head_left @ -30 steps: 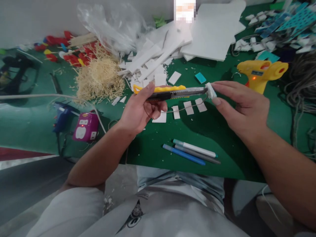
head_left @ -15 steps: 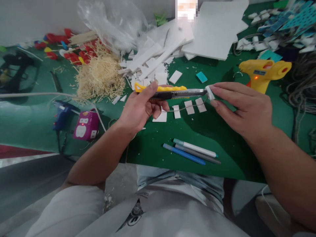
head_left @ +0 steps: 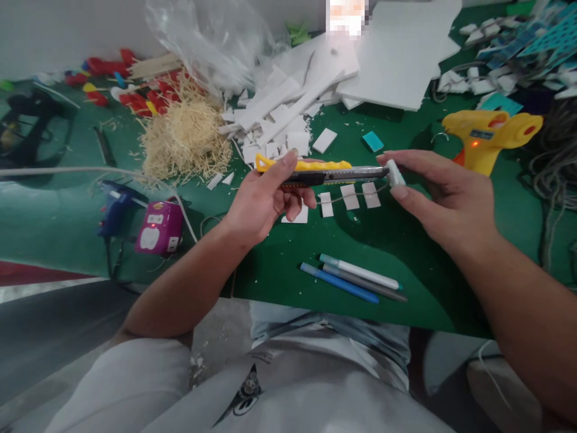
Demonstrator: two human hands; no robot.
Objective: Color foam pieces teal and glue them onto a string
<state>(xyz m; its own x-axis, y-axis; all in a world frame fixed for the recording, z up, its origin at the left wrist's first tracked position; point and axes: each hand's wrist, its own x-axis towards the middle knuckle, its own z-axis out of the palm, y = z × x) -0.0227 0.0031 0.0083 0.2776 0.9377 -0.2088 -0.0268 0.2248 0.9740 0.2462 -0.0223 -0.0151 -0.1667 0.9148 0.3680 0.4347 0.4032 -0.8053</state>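
My left hand (head_left: 265,201) is closed around a yellow and black utility knife (head_left: 322,171), its blade out and pointing right. The blade tip meets a small white foam piece (head_left: 395,174). Thumb and fingers of my right hand (head_left: 446,189) pinch that piece from the right. A thin grey cord (head_left: 338,198) runs from the held piece back toward my left hand, across several white foam rectangles (head_left: 350,196) over the green table. Part of the leftmost rectangle is hidden behind my left fingers.
A yellow hot glue gun (head_left: 487,135) with a lit orange light stands right of my right hand. Three markers (head_left: 356,279) lie near the front edge. White foam scraps (head_left: 288,114), a straw heap (head_left: 183,135) and a purple power adapter (head_left: 158,228) lie behind and left.
The view has shifted slightly. My right thumb and fingers sit a little further apart around the foam piece, which has tilted somewhat. The knife stays in my left hand, its tip at the piece.
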